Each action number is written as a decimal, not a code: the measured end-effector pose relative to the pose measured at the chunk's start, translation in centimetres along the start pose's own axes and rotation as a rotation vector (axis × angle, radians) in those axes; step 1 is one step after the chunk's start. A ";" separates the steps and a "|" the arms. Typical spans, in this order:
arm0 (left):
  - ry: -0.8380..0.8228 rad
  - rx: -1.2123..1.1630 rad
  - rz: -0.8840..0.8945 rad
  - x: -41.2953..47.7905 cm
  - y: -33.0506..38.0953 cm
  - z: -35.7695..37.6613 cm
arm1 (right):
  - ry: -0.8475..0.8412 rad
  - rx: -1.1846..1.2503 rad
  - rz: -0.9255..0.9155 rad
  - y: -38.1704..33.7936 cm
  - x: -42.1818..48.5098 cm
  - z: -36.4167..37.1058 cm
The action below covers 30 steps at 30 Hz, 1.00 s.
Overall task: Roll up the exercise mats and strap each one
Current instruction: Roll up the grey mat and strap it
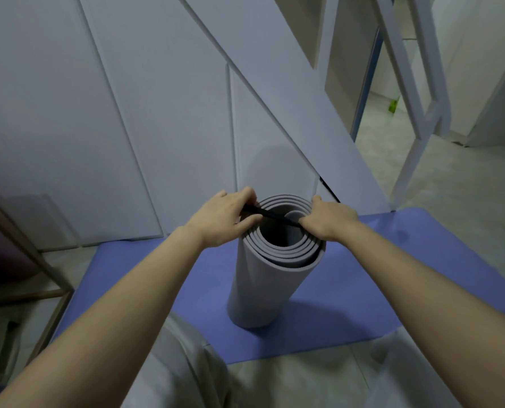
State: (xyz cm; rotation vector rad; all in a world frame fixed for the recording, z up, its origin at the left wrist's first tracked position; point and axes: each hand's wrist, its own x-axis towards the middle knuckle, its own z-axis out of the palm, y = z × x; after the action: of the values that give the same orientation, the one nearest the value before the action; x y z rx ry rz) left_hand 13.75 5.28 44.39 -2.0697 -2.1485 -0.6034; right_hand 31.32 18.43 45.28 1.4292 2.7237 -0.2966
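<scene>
Blue mat (348, 290) on floor (466, 187), upright grey roll (263, 290), strap (270, 214), white wall (68, 113)

This is an indoor room, most likely in a home. White panelled walls (127, 113) rise from a pale tiled floor (466, 187) where a blue exercise mat (363, 290) lies spread. A doorway (372, 119) opens onto another tiled room.

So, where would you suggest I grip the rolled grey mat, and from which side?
Probably round the middle of the rolled grey mat, from the near side: it stands on end on the blue mat, and the left hand and right hand hold the black strap across its top.
</scene>
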 end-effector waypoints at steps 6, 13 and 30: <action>-0.154 -0.721 -0.251 -1.5 0.0 -0.5 | -0.036 0.032 0.026 -0.2 1.5 -0.7; -0.187 -0.297 -0.123 -1.8 -0.7 -0.7 | 0.040 -0.030 -0.042 -1.4 1.9 -0.3; 0.029 -0.111 -0.299 -2.0 -2.3 -0.3 | 0.163 0.316 -0.421 1.3 -0.7 2.3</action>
State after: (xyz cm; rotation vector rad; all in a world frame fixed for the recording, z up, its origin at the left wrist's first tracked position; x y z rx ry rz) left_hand 11.57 3.31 43.52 -1.7855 -2.4811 -0.7944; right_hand 32.63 18.14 42.94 0.9439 3.2138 -0.6842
